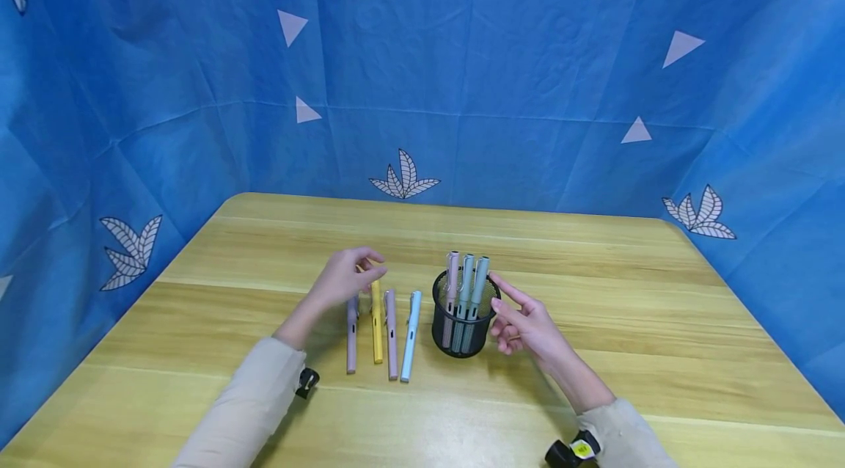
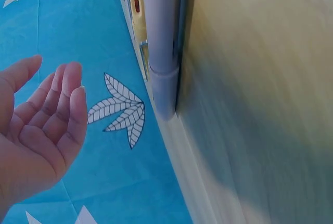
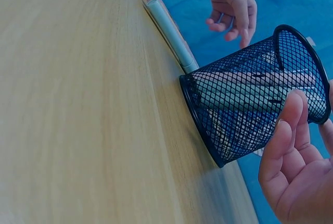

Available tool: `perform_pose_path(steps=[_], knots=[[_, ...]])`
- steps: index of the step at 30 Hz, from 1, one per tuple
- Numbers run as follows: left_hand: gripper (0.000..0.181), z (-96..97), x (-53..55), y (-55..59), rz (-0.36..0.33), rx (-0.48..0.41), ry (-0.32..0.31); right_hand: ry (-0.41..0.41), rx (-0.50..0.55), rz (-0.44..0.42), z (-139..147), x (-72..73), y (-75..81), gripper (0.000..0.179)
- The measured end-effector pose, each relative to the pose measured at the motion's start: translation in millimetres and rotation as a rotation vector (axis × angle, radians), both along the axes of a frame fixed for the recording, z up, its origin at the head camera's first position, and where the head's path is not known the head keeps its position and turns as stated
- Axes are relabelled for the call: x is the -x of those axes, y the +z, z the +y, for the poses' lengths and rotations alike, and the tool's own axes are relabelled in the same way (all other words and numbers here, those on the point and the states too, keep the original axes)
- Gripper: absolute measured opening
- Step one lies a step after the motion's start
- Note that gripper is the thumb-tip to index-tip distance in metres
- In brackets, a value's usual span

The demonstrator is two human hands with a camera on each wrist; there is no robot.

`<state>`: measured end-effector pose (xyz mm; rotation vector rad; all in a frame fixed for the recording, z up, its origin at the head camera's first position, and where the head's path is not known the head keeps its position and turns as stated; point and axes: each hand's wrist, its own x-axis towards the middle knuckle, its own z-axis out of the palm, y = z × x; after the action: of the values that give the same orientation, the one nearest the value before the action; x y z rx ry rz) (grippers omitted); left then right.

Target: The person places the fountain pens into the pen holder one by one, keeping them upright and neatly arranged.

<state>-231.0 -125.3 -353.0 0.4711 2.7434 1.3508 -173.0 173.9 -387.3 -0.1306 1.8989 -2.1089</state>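
Observation:
My left hand hovers over the top end of a yellow pen, fingers loosely bent and holding nothing. Beside that pen lie a greyish purple pen, a lavender pen and a light blue pen, roughly side by side. A black mesh pen holder stands upright to their right. Inside it are a pinkish pen and two pale green-blue pens, caps up. Thumb and forefinger of my right hand stretch to the holder's right rim and touch it; in the right wrist view the other fingers bend beside the mesh.
Everything lies on a light wooden table. A blue curtain with white leaf and triangle prints hangs around its back and sides. Each wrist carries a black strap, such as the one on the right wrist.

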Motion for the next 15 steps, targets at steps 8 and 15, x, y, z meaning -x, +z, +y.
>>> perform_pose_path(steps=[8,15], knots=[[0.031,-9.5,2.1,0.0,-0.004,0.038,-0.014,-0.002,-0.001,0.0,-0.1,-0.6,0.7,0.062],[0.031,-18.0,3.2,-4.5,-0.02,0.111,-0.05,0.004,-0.003,0.0,0.5,-1.2,1.1,0.061]])
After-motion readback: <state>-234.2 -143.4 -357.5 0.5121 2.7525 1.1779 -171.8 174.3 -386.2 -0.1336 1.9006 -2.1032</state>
